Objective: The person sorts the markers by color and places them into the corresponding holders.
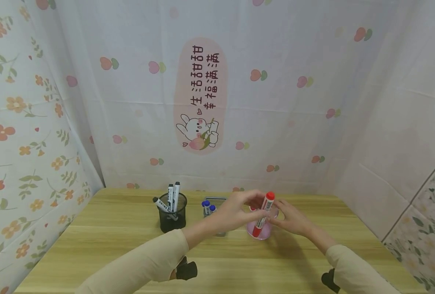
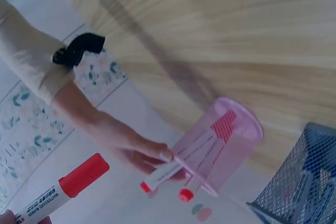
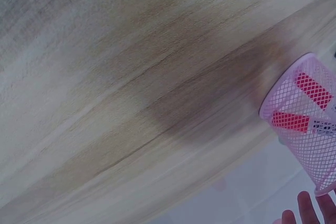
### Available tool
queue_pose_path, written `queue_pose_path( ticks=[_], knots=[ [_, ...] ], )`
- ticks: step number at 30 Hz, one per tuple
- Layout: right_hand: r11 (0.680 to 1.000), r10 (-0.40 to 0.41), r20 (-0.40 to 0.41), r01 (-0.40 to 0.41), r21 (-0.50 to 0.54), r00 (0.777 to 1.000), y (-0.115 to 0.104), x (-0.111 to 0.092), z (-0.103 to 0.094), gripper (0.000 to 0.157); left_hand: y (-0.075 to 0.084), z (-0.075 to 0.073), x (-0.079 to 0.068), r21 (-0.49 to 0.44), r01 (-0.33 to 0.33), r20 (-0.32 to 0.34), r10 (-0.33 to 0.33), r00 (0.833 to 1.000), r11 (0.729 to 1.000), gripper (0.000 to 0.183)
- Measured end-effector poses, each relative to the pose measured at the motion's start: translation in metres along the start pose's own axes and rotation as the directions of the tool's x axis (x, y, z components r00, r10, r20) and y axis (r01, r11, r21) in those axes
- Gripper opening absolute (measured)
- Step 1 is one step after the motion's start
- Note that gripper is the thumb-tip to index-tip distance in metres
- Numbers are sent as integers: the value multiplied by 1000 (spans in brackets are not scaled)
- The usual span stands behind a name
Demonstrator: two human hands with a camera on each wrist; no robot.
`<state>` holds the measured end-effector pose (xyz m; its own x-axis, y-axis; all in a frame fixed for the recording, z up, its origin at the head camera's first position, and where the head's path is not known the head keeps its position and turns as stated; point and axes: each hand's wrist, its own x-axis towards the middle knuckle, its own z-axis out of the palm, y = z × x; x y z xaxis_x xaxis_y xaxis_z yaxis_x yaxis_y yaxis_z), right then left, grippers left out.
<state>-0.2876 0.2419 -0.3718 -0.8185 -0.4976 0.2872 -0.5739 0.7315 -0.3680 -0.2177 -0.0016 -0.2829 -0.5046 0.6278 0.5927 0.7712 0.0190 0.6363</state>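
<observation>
My left hand pinches a red-capped whiteboard marker, held upright with a slight tilt in front of a pink mesh pen holder. In the left wrist view the same marker is clear of the holder. Two more red-capped markers stand inside the pink holder, their lower red ends showing through the mesh. At the holder's rim, my right hand grips from the right, thumb on the near side. Only some fingertips of it show in the right wrist view.
Left on the wooden table stands a black mesh pen holder with several black-capped markers. Between the two round holders is a grey mesh holder with blue-capped markers. Patterned cloth hangs behind.
</observation>
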Motion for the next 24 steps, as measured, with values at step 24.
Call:
queue_pose_path(
  ticks=[24],
  knots=[
    [1000,13,2,-13,-10,1000,4,1,2,61,-40,-2,43,11,134,-102,-132,986,991,25]
  ],
)
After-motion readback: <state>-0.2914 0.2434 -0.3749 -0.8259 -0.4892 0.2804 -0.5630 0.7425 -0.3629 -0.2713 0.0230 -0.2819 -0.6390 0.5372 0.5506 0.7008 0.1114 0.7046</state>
